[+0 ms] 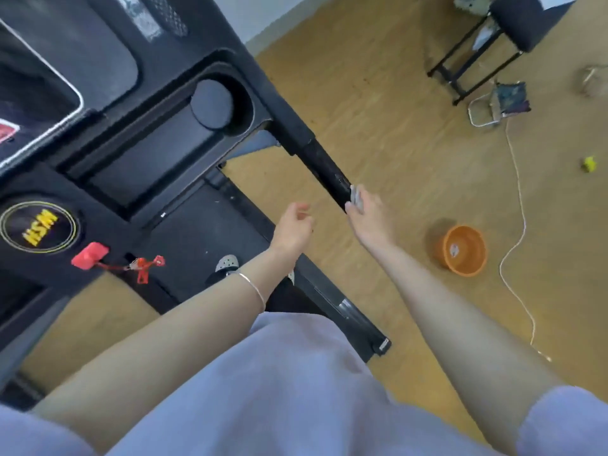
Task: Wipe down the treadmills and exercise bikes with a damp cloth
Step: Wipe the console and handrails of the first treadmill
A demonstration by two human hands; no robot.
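Wood-look floor, pale wall at the top edge. A black treadmill fills the left side, its console tilted in your view, with a round cup holder and a red safety key on a cord.

Your right hand is at the outer end of the treadmill's right handrail. Its fingers are held close together and grip a small grey cloth, which touches the rail's tip. The frame is too blurred to show how the thumb lies.

Your left hand hangs above the belt, just beside the right hand and apart from the rail. Its fingers are loosely curled and hold nothing. There is a thin bracelet on that wrist.

An orange basin sits on the floor to your right, with a white cable trailing past it. A dark stool stands in the far corner.
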